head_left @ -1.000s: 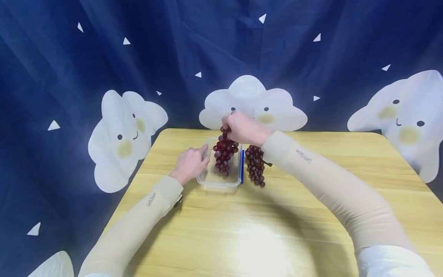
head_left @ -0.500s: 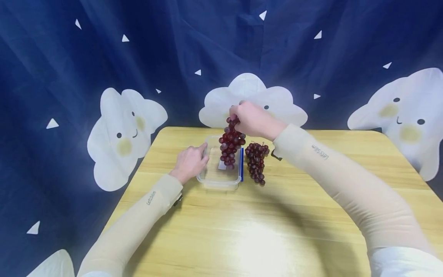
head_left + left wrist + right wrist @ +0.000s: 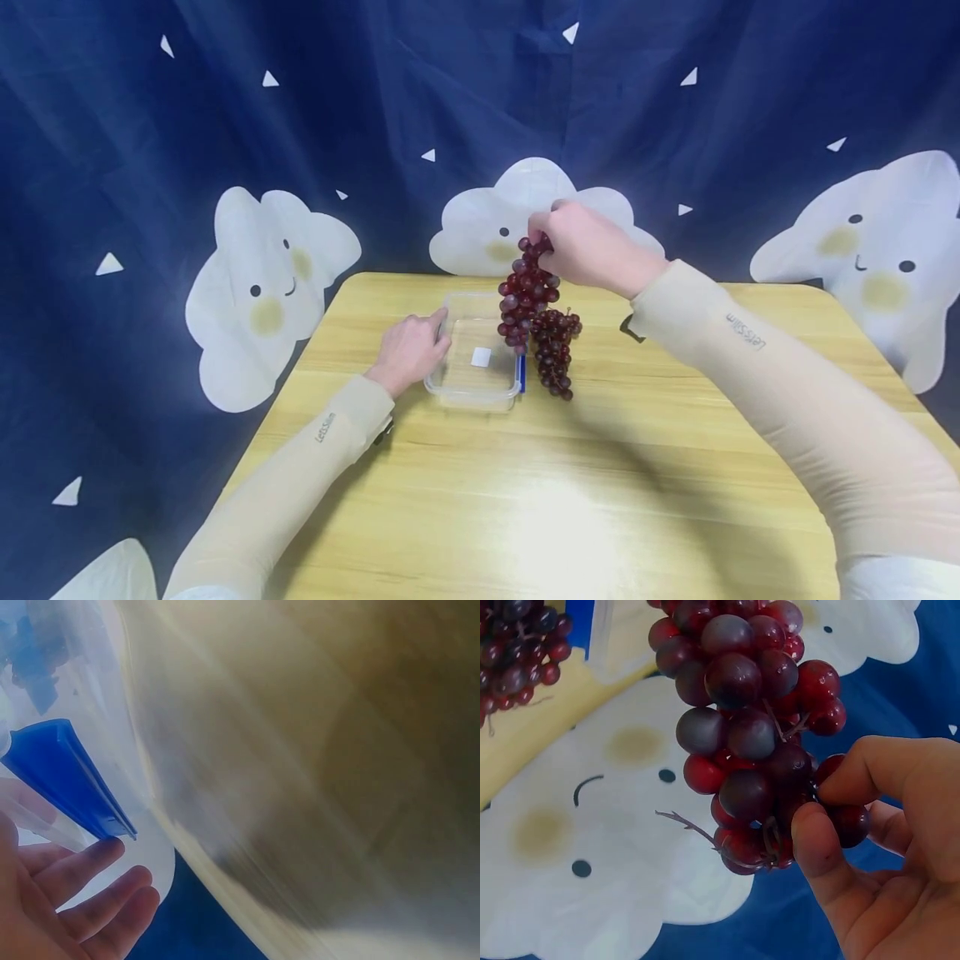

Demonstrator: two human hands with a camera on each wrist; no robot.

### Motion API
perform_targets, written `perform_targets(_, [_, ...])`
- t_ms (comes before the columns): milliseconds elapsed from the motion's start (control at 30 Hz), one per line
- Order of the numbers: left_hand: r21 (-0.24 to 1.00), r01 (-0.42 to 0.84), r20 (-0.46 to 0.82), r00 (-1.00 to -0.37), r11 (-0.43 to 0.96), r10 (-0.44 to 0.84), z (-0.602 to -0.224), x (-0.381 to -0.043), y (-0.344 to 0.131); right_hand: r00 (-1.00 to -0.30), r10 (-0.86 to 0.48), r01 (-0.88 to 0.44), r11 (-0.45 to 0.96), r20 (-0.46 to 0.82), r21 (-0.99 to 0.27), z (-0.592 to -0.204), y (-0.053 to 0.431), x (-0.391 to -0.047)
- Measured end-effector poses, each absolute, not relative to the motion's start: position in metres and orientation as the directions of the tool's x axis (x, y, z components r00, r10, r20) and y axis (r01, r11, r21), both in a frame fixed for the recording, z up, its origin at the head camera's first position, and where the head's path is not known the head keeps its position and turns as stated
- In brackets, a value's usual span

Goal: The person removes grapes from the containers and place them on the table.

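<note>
My right hand [image 3: 588, 246] pinches a bunch of dark red grapes [image 3: 527, 296] by its top between thumb and finger. The bunch hangs down, and its lower end overlaps the right rim of a clear plastic food container [image 3: 472, 396] in the head view. My left hand [image 3: 411, 350] holds the container's left side, its thumb at the rim. In the left wrist view, a fingertip touches the blue side latch [image 3: 64, 776]. A second bunch of grapes [image 3: 553, 367] lies on the table just right of the container, partly overlapped by the held bunch.
The container stands near the far side of a light wooden table [image 3: 465, 492], without a lid on it. A white label [image 3: 481, 357] shows in its bottom. Behind the table hangs a dark blue curtain [image 3: 480, 83] with white clouds.
My right hand has lifted the grapes and carried them to the right, from over the container to its right edge. The left hand and the container have stayed in place.
</note>
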State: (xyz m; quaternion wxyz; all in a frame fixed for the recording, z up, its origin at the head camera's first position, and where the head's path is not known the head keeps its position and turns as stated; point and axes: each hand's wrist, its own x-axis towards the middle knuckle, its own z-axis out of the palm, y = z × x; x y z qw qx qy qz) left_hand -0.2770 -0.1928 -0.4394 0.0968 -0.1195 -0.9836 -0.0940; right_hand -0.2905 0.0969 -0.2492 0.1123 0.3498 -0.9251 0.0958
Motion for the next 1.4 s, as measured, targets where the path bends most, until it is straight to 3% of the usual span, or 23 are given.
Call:
perform_targets(300, [0.174,0.244,0.199,-0.958,0.954,0.208,-0.439,-0.275,-0.192,-0.732,-0.607,-0.653,0.755,0.309,-0.064,-0.244,0.123,-0.285])
perform_targets(600, [0.176,0.246,0.195,-0.958,0.953,0.211,-0.439,-0.275,-0.191,-0.784,-0.559,-0.598,0.797,0.271,-0.086,-0.247,0.149,-0.278])
perform_targets(1400, [0.175,0.263,0.212,-0.951,0.949,0.224,-0.441,-0.277,-0.194,-0.821,-0.519,-0.549,0.833,0.238,-0.075,-0.266,0.196,-0.270])
